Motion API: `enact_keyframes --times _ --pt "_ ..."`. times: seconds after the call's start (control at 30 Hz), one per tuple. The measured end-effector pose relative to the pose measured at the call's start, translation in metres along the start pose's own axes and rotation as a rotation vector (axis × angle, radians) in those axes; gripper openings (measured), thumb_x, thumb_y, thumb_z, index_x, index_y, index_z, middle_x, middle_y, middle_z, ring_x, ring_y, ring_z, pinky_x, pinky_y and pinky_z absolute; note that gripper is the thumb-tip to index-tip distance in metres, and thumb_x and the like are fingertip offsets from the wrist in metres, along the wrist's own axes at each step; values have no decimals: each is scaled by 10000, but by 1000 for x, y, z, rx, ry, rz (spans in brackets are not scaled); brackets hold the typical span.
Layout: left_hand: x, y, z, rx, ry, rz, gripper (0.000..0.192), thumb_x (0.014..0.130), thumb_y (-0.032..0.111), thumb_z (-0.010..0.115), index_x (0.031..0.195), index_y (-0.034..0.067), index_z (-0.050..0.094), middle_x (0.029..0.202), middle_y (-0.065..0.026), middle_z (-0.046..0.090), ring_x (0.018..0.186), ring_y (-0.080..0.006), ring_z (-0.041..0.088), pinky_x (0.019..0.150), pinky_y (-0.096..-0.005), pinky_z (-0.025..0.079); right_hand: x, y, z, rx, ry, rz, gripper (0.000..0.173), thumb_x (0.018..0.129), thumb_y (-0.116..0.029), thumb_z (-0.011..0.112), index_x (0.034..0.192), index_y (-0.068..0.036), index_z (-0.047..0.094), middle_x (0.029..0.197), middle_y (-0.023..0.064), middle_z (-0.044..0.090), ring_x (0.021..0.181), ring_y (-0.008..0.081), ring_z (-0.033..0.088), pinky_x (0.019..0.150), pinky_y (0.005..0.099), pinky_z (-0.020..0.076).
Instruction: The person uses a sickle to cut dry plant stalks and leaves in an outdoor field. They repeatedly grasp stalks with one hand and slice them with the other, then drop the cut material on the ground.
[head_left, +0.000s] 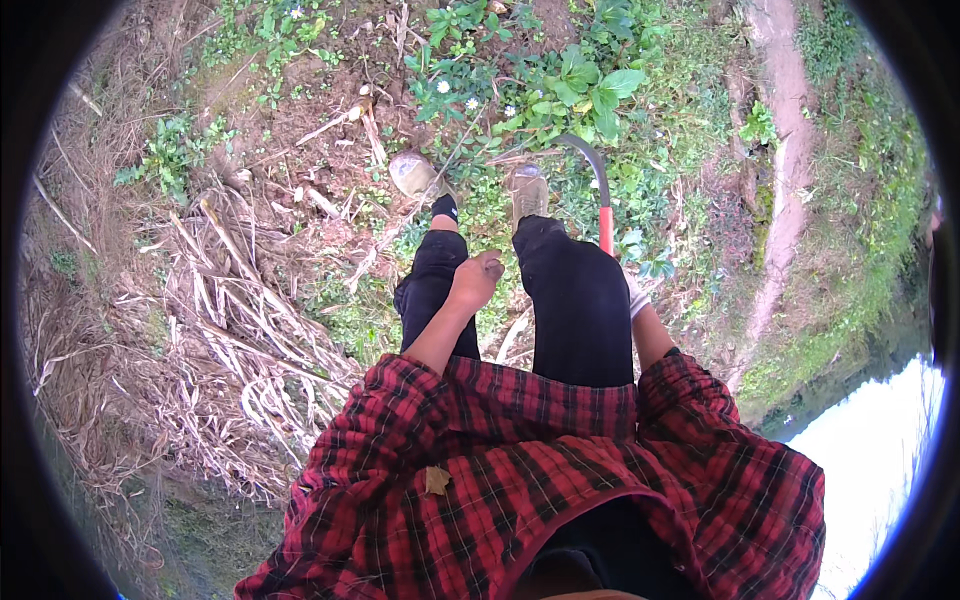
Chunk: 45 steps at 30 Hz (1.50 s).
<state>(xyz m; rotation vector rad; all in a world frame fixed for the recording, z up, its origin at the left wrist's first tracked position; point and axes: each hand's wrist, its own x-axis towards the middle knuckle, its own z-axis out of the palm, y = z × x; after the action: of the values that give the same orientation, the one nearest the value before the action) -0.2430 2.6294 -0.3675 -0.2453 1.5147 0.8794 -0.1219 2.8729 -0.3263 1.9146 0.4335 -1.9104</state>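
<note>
My left hand (478, 281) is bare and hangs between my knees, its fingers curled in, with nothing visible in it. My right hand (637, 295), in a whitish glove, is partly hidden behind my right knee. It holds a sickle, whose red handle (606, 229) shows beside the knee; the curved dark blade (592, 159) points forward and bends left over green plants. A long thin dry stalk (433, 180) slants across the ground past my left shoe (412, 175). My right shoe (529, 190) stands on low weeds near the blade.
Dry stalks and leaves (247, 330) lie heaped on the left. Broad-leaved plants (596, 86) and small white flowers grow ahead. A narrow dirt path (787, 172) runs along the right. A dry leaf (437, 480) rests on my plaid shirt.
</note>
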Motion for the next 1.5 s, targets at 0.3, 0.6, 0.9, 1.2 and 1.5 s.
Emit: enact_keyframes --times 0.3,0.6,0.9,1.2,1.5 --pt "-5 28 5 -841 116 11 112 853 62 460 913 7 538 792 -23 580 701 -97 537 632 -221 429 -91 0 84 -158 -90 -285 174 777 -28 499 950 -47 515 831 40 571 687 138 576 608 248 489" --pt "-57 84 -64 -1287 92 2 262 913 269 378 1032 74 506 982 -50 557 868 -134 536 743 -280 455 -59 -27 157 -443 -117 -469 107 771 -10 460 858 -53 504 749 20 545 641 125 552 607 242 479" --pt "-71 30 -156 -296 176 55 185 797 225 518 899 79 567 742 -146 603 716 -287 599 675 -352 463 -38 -83 198 -533 112 -280 154 730 14 507 875 -34 515 698 54 546 590 165 553 518 261 478" --pt "-134 38 -280 167 584 32 209 813 197 506 887 9 561 709 -134 616 605 -215 616 606 -329 469 -117 -226 280 -811 42 -158 96 751 -71 522 814 -75 450 570 35 444 404 138 418 351 279 362" --pt "-214 125 -304 -234 746 -70 235 802 155 487 873 -59 554 674 -151 617 601 -219 615 572 -306 486 -170 -281 307 -1035 7 -240 211 719 -44 527 909 -43 435 578 58 461 441 151 464 376 289 401"
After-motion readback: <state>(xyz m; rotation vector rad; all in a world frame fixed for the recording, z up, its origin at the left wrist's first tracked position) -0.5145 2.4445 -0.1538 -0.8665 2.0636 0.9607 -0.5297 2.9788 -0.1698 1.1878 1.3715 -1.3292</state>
